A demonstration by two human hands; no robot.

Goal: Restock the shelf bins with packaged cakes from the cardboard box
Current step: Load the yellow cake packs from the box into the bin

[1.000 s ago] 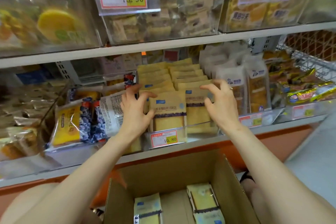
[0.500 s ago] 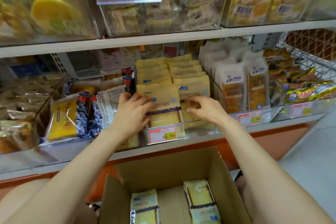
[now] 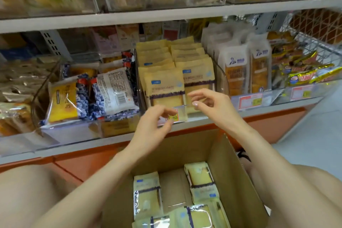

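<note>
On the head camera, my left hand [image 3: 151, 127] hangs in front of the near edge of the middle bin [image 3: 183, 111]. Its fingers [image 3: 166, 112] are loosely curled with the thumb close to them, and there is nothing between them. They lie across the price tag [image 3: 174, 116] on the bin's clear front; I cannot tell whether they touch it. My right hand [image 3: 212, 106] is just to the right and a little farther away. Its fingertips [image 3: 195, 102] are bent and spread, with the thumb apart from the forefinger, and it grasps nothing either. They are near the bin's front lip, but I cannot make out any contact.

The yellow cake packs [image 3: 164, 87] stand upright in two rows inside that bin, filling it from the front to the far end. The front pack of the left row is just beyond my left hand. To the left lie blueberry packs [image 3: 111, 94], and to the right stand tall white packs [image 3: 236, 68]. The cardboard box [image 3: 231, 181] sits open below the shelf [image 3: 74, 144], between my forearms and nearest to me. Loose cakes [image 3: 147, 194] lie flat in its bottom.
</note>
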